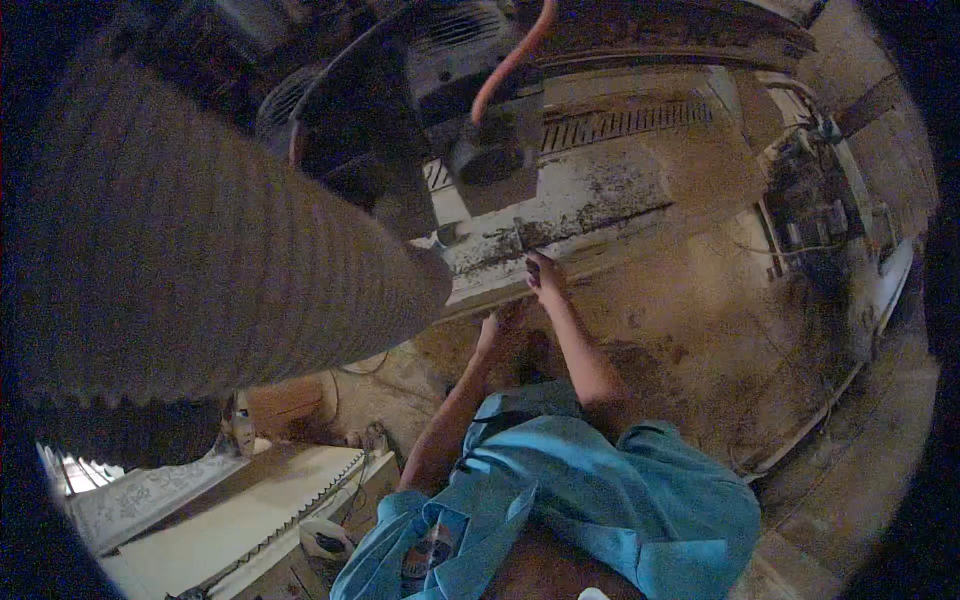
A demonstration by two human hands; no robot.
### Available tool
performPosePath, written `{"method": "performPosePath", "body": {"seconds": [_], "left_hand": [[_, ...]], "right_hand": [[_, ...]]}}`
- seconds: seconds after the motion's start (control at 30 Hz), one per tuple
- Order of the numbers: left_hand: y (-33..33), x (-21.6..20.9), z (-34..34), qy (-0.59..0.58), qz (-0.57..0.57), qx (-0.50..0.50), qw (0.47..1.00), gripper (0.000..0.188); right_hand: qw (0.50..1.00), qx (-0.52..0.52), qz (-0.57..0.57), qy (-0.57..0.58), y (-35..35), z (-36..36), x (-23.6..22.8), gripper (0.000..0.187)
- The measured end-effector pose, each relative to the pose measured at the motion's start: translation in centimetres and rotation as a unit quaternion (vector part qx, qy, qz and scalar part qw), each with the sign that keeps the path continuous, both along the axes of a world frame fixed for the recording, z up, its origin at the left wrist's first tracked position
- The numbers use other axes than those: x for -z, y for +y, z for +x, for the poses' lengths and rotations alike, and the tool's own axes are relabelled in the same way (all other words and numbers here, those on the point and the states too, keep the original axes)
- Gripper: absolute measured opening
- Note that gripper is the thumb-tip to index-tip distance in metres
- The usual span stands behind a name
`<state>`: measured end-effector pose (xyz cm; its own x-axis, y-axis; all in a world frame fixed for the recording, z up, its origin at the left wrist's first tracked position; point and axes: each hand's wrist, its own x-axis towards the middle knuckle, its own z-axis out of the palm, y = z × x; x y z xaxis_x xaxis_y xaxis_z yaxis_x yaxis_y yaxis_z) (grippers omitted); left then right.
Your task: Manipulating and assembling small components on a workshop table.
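My right hand is at the front edge of a long pale machine bed, whose surface is stained with dark patches. Its fingers are closed, and a small dark upright piece stands just beyond the fingertips. Whether that piece is in my grip or fixed to the bed is too blurred to tell. Lower and a little to the left, my left hand reaches to the underside of the same edge. Its fingers are lost in shadow there. Above the bed hangs a dark machine head.
A thick ribbed hose fills the left side. An orange cable drops to the machine head. Below left lies a pale panel with a toothed strip along its edge. Dusty brown floor spreads right, toward dark equipment.
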<state>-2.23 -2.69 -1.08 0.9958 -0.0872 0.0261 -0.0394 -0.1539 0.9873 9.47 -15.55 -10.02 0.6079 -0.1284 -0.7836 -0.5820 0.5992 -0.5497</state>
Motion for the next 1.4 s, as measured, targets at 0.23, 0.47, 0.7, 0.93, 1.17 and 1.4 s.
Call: {"method": "performPosePath", "body": {"seconds": [0.23, 0.47, 0.7, 0.93, 1.17, 1.4], "left_hand": [[6.3, -3.3, -2.1, 0.099, 0.2, -0.016, 0.975, 0.031], [12.2, 0.1, -6.2, 0.178, -0.216, -0.208, 0.937, 0.052], [17.3, 0.8, -8.8, 0.318, -0.279, -0.21, 0.882, 0.036], [20.1, -2.7, -12.5, 0.141, 0.052, -0.199, 0.969, 0.023], [21.8, -3.7, -13.8, 0.113, 0.054, -0.198, 0.972, 0.033], [25.1, -4.8, -13.5, 0.176, -0.154, -0.143, 0.962, 0.03]], "right_hand": [[0.97, -0.146, 0.142, -0.135, 6.4, -2.8, -2.3, 0.041], [0.975, -0.094, 0.181, -0.09, 13.5, -5.5, -0.7, 0.026], [0.959, -0.132, 0.246, -0.052, 19.0, -9.4, 0.0, 0.042], [0.968, -0.013, 0.246, -0.049, 23.1, -12.7, -2.1, 0.025], [0.973, -0.145, 0.137, -0.115, 24.7, -14.9, -4.5, 0.031], [0.935, -0.3, 0.157, -0.102, 23.3, -13.1, -4.7, 0.027]]}}
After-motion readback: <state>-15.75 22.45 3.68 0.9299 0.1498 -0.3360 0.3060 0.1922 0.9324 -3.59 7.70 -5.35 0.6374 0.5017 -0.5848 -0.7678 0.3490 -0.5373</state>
